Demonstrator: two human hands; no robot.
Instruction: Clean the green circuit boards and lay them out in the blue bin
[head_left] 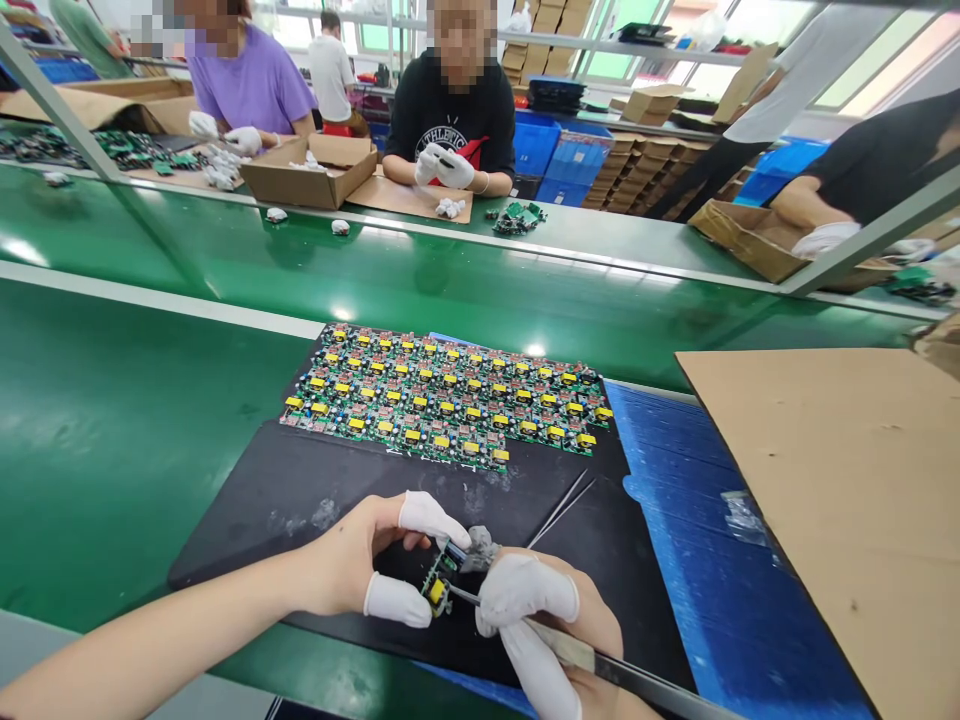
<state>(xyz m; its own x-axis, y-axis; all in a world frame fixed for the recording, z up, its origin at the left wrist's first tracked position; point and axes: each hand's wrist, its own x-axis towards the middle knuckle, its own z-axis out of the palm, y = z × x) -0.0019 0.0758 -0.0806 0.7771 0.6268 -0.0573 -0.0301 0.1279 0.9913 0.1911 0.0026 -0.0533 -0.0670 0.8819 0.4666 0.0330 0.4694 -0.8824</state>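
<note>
Near the bottom centre, my left hand [382, 560], with white finger cots on thumb and finger, grips a small circuit board [437, 582] with a yellow part by its edges. My right hand [532, 610], also in white finger cots, is closed around a metal tool [570, 650] whose thin tip touches the board. A lump of grey putty [478, 550] sits between my hands, partly behind the right fingers. Above them, rows of circuit boards [450, 395] with yellow parts lie on a black mat [247, 500]. Tweezers [559, 508] rest on the mat.
A cardboard sheet [832, 480] and blue wrapped surface [667, 500] are at the right. Beyond the green conveyor belt [375, 270], people work at a bench holding a cardboard box [300, 185] and loose boards [517, 217]. Slanted metal posts stand left and right.
</note>
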